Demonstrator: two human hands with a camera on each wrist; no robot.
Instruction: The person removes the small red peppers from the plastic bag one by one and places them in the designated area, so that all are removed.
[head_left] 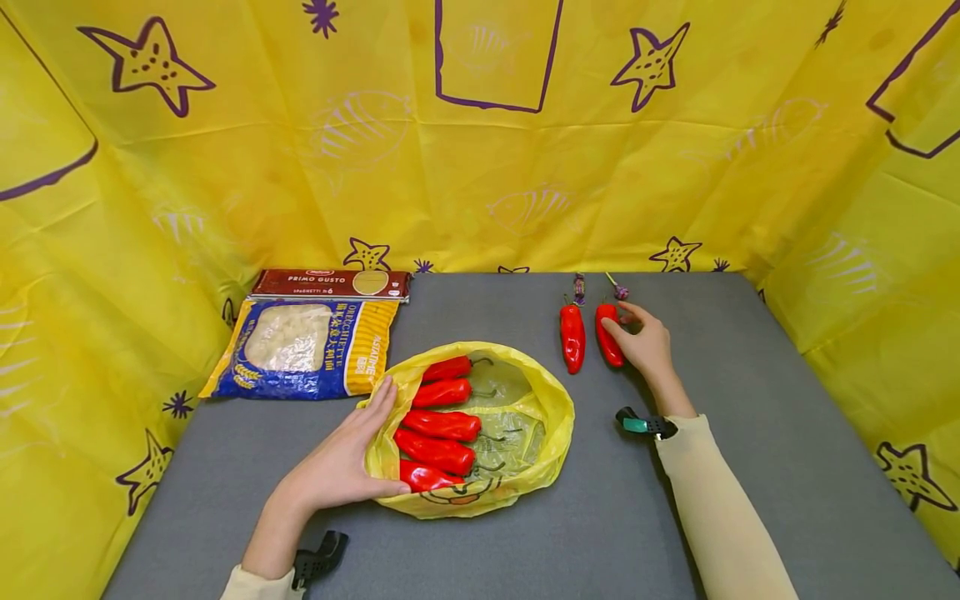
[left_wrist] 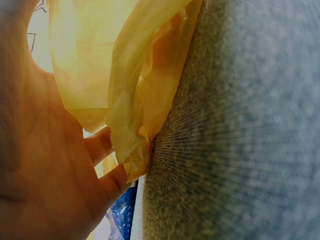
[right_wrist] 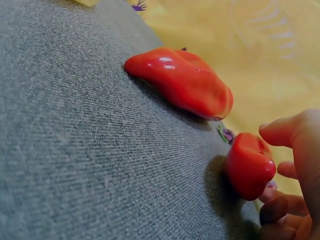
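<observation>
Grey counter (head_left: 480,312) in front of yellow cloth (head_left: 450,208) printed with dark starfish and pale fish. Near the counter's middle: yellow plastic bag (head_left: 561,425), mouth spread wide, part of a drawing visible on the near wall; inside, five long red peppers (head_left: 444,423), side by side against the left wall, stems toward the right. Left hand (head_left: 348,457): spread along the bag's left side, fingers and thumb extended against the plastic. Toward the counter's far edge, right of centre: two further peppers, nearly parallel, stems toward that edge; left pepper (head_left: 572,337) just apart from right pepper (head_left: 609,335). Right hand (head_left: 641,337): thumb and fingers about the right pepper; impossible to tell whether gripping or only close. Just beyond the stems, two small purplish objects (head_left: 621,292), too small to identify. At the far left corner: brown spaghetti packet (head_left: 273,286), lettered "PRIMO GUSTO" and "SPAGHETTI", with numeral 6; directly in front, blue-and-yellow pasta bag (head_left: 258,385), lettered "ORECCHIETTE", apparently "PASTATIME", plus Chinese characters.
</observation>
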